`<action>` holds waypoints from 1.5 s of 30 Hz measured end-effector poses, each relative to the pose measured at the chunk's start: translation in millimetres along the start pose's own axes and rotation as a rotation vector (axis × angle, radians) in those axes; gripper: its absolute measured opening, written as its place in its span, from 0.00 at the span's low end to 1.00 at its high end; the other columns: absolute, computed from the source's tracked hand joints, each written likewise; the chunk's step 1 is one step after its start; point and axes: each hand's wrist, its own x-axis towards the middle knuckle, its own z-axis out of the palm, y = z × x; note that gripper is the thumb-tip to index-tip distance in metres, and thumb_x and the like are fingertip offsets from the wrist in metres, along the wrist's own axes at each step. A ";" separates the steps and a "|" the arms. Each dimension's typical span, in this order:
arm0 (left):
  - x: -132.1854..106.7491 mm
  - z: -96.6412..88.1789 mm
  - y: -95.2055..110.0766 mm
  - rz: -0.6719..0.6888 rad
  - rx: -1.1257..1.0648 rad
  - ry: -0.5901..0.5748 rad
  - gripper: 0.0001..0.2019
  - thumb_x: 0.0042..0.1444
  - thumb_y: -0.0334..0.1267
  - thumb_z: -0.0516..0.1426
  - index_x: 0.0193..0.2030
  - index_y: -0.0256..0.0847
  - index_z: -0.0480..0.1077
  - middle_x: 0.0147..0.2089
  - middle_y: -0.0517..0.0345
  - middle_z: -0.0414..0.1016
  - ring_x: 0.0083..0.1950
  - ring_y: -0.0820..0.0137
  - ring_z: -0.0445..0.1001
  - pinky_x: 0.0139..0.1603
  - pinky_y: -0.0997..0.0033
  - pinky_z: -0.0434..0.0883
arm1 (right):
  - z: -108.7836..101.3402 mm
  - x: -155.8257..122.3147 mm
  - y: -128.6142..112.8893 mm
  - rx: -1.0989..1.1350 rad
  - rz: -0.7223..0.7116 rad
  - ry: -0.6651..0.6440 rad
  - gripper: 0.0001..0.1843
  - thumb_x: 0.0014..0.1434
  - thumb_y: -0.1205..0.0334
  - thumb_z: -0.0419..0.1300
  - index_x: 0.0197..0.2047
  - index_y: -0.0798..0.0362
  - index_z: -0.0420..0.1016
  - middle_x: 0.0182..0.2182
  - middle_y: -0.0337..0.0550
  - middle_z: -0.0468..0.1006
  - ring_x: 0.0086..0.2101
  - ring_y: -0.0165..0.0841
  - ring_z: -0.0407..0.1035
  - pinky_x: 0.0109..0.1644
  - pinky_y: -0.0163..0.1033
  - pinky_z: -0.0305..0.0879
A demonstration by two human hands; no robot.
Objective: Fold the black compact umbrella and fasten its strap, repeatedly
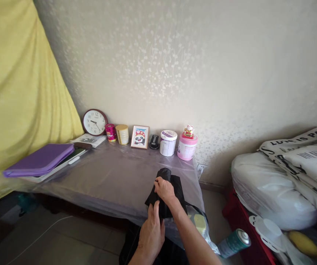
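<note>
The right grip is clamped on the upper fold of the black bag, fingers curled over the fabric. The left grip touches the bag's near edge; whether it is clamped cannot be told. The bag lies on the near right edge of the counter, which is covered with clear film. At the far side stand a white tin and a pink tin. A purple folder lies far left.
</note>
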 end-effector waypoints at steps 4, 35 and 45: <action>3.0 -2.7 0.4 0.010 0.079 -0.069 0.28 0.57 0.31 0.44 0.65 0.46 0.42 0.61 0.40 0.52 0.43 0.67 0.74 0.37 0.73 0.67 | -1.8 -1.6 0.2 0.028 -0.058 -0.045 0.13 0.59 0.62 0.48 0.42 0.52 0.71 0.27 0.42 0.79 0.37 0.34 0.73 0.38 0.34 0.62; 14.8 4.9 0.5 -0.089 -0.030 -0.157 0.33 0.54 0.29 0.43 0.66 0.34 0.32 0.66 0.39 0.43 0.51 0.63 0.70 0.46 0.70 0.65 | 11.9 71.1 59.9 0.071 -0.189 0.138 0.17 0.62 0.61 0.44 0.46 0.48 0.72 0.52 0.40 0.71 0.56 0.31 0.56 0.60 0.42 0.45; 15.8 4.2 8.6 -0.061 0.009 -0.156 0.37 0.49 0.22 0.44 0.66 0.36 0.34 0.66 0.39 0.44 0.47 0.63 0.72 0.43 0.72 0.67 | 41.8 25.7 49.1 0.094 0.091 0.397 0.30 0.59 0.53 0.46 0.59 0.64 0.56 0.57 0.64 0.59 0.57 0.46 0.54 0.56 0.50 0.53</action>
